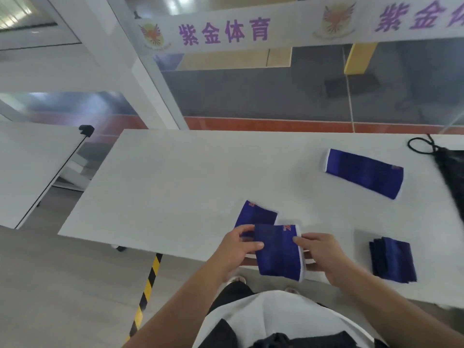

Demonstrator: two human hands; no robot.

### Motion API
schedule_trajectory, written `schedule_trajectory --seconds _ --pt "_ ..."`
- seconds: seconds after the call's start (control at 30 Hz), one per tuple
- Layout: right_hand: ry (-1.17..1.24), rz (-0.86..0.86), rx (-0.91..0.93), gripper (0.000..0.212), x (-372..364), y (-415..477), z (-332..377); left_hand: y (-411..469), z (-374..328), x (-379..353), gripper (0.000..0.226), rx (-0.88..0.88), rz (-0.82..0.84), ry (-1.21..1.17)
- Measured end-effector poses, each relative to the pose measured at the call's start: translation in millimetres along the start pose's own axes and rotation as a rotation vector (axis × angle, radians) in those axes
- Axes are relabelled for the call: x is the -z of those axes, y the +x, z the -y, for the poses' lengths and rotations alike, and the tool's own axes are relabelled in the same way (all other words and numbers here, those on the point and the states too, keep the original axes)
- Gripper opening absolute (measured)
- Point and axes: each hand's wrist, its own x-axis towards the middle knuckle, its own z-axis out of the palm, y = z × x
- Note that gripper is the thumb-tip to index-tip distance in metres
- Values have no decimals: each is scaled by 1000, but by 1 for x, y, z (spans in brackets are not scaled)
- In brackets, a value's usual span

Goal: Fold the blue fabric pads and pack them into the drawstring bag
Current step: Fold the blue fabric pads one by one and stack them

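Now, folded blue pad (278,252), left fingers (252,245) and right fingers (302,240) curled, pinching its opposite edges.

Bright, even, diffuse light falls on the flat white surface (175,177), with no glare on it. A soft grey shadow lies beside the stack of folded dark blue fabric pads (393,259). Ceiling lights reflect in the glass wall (251,96). Wide-angle distortion bows the white banner with purple characters (226,31). The black drawstring bag (452,172) smears at the right edge. Focus is soft throughout, even where the left hand (238,247) and right hand (324,254) hold a blue fabric pad (278,252).
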Motion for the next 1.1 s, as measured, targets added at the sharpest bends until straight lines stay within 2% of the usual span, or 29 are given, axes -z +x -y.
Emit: schedule_trajectory --seconds 0.07,0.2,0.33,0.57,0.9,1.1 --pt "17 -39 -9 17 -4 1 1 3 -3 10 58 -14 85 -4" --pt "45 -54 -28 18 -15 -1 6 13 -11 28 36 -86 154 107" --pt "56 3 -64 15 -29 -7 5 25 -19 45 40 -85 153 199" --pt "77 -207 -176 15 -65 -2 -3 40 -15 66 48 -7 306 321" --pt "159 -351 -123 17 -90 29 30 82 -49 73 57 -249 237 595" --pt "-6 -435 -127 13 -95 52 20 100 -30 70 61 -315 214 846"
